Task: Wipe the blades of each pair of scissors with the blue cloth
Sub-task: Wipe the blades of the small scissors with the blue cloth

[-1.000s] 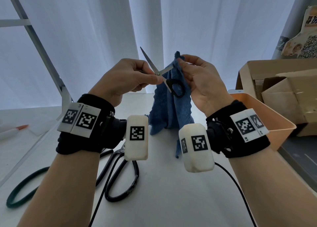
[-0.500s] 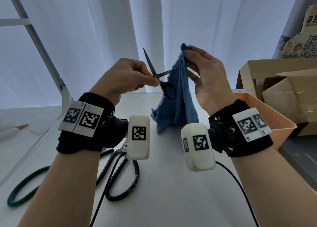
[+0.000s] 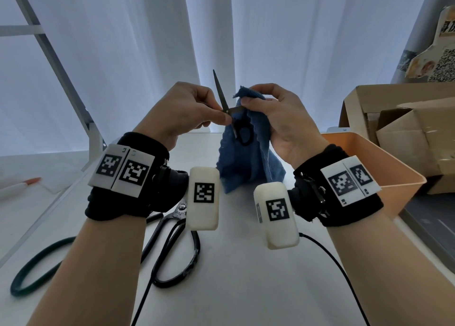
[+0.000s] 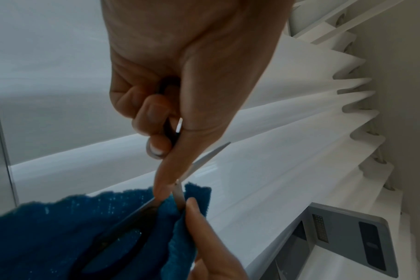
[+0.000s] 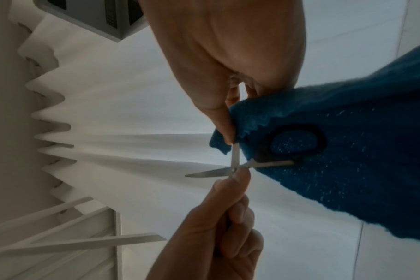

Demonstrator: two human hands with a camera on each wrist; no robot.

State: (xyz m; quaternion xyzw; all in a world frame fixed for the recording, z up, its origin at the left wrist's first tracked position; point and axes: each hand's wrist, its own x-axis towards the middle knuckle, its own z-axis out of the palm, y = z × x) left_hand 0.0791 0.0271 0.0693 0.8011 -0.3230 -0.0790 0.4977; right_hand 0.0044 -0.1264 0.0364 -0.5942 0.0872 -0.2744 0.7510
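Observation:
A small pair of scissors with black handles is held up over the table, blades spread. My left hand pinches it by the pivot, with one handle loop hidden in the curled fingers. One blade points up, bare. My right hand pinches the blue cloth round the other blade, close to the pivot. The rest of the cloth hangs down behind the free handle loop. A large pair of black scissors lies on the table under my left wrist.
An orange bin stands at the right, with cardboard boxes behind it. A dark green loop lies at the left front, and a pen further left. White curtains hang behind the table. A black cable runs from my right wrist.
My right hand slid the cloth up off the blade's tip, then came back down and pinched the blade near the pivot. The small scissors tilted slightly more upright.

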